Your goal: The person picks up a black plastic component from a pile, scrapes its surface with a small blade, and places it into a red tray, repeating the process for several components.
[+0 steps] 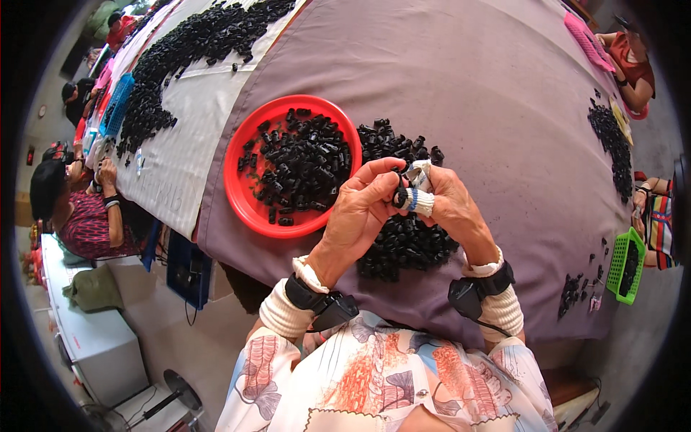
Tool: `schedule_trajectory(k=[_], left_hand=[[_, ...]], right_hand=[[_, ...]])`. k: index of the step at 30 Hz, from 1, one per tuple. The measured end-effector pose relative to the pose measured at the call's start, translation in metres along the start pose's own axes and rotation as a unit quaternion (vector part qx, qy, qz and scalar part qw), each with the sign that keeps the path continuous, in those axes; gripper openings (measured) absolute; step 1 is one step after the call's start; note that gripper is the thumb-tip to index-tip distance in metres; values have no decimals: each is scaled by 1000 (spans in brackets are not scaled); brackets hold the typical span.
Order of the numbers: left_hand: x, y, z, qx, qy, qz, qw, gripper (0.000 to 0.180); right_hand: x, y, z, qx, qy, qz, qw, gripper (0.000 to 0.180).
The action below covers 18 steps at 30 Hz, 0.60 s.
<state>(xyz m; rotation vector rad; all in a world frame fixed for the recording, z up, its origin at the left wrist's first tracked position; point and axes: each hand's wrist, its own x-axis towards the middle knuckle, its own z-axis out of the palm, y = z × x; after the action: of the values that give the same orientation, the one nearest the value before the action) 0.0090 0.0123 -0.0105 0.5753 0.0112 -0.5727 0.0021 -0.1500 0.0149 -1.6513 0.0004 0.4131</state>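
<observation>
Above the purple-grey cloth my left hand (360,212) and my right hand (455,205) meet, fingertips together. Pinched in my left fingers is a small black plastic part (400,193), partly covered by the fingers. White knitted finger covers with blue stripes (416,201) wrap the thumb and a finger of my right hand, which closes against the same part; whether it holds anything else is hidden. Beneath the hands lies a heap of similar black parts (407,248). To its left, a round red tray (236,189) holds many more of them.
On the white cloth at far left spreads a big pile of black parts (183,54) beside a blue basket (117,106). A green basket (620,263) stands at the right edge near scattered parts (572,294). Other people (86,223) sit around the tables.
</observation>
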Motion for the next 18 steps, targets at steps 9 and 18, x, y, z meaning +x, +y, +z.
schedule_trajectory(k=[9, 18], left_hand=[[-6, 30, -17, 38, 36, 48, 997, 27], [-7, 19, -11, -19, 0, 5, 1000, 27]], right_hand=[[1, 4, -6, -1, 30, -2, 1000, 24], [1, -3, -1, -90, -1, -27, 996, 33]])
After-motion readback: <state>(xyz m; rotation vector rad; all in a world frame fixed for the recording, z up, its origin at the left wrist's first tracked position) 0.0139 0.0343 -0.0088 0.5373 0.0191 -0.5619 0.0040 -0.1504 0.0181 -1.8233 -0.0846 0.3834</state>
